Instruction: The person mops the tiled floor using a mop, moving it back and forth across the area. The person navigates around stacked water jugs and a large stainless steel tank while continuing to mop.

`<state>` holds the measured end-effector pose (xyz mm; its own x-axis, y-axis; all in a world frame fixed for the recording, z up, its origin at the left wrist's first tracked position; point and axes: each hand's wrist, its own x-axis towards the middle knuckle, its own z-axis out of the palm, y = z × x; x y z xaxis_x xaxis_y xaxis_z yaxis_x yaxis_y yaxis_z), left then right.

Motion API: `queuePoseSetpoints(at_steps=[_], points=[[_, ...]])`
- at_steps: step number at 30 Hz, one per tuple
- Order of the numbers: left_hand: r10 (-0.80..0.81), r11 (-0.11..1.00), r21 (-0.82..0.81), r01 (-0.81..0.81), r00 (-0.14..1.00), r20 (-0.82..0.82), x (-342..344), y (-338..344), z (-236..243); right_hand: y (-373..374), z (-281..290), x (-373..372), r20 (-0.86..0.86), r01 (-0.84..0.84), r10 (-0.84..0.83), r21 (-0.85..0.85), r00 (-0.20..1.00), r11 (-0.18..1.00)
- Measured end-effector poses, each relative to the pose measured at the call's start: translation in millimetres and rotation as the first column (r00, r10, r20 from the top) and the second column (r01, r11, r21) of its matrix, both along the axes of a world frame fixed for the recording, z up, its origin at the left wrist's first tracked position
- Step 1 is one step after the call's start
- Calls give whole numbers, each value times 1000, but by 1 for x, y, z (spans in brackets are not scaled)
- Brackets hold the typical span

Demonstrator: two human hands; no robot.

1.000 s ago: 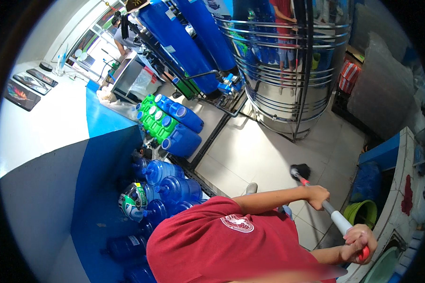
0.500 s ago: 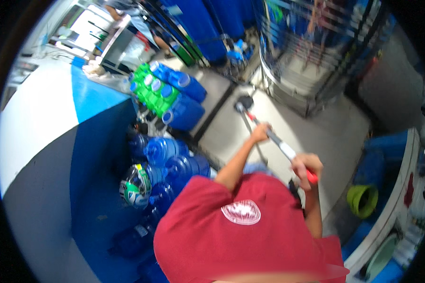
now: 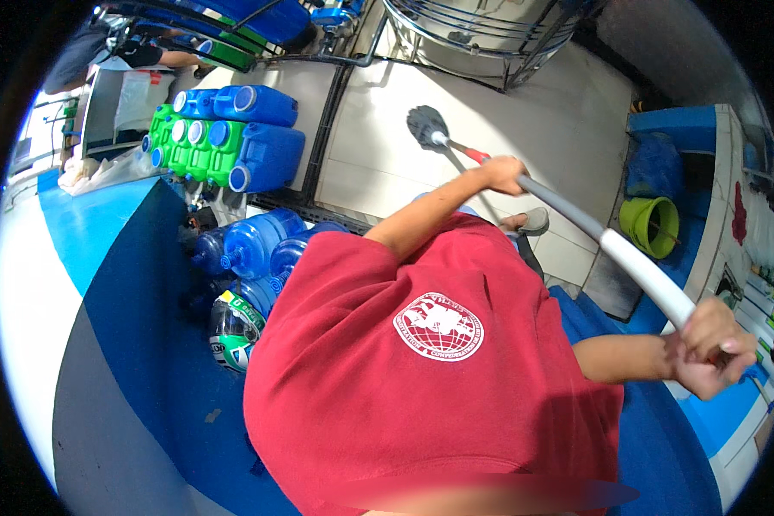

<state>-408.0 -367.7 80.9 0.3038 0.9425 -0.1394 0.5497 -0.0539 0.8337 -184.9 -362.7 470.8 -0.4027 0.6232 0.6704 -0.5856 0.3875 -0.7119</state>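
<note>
Left hand [image 3: 503, 175] wrapped low around mop handle [image 3: 576, 217], steering; right hand [image 3: 709, 344] clenched on top end, pushing; mop head [image 3: 426, 126] pressed on tiled floor [image 3: 542, 112].

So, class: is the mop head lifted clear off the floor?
No, the mop head rests on the tiled floor, with both hands on the handle.
</note>
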Motion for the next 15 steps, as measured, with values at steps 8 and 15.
queuePoseSetpoints(at_steps=[8, 15], points=[[-295, 954, -69, 292, 955, -26, 38, -6, 14, -17, 3, 55, 237, 91, -92, 14, 967, 996], [170, 976, -71, -205, 926, -338, -78, -35, -50, -21, -101, 2, 363, 261, -282, 106, 888, 959]])
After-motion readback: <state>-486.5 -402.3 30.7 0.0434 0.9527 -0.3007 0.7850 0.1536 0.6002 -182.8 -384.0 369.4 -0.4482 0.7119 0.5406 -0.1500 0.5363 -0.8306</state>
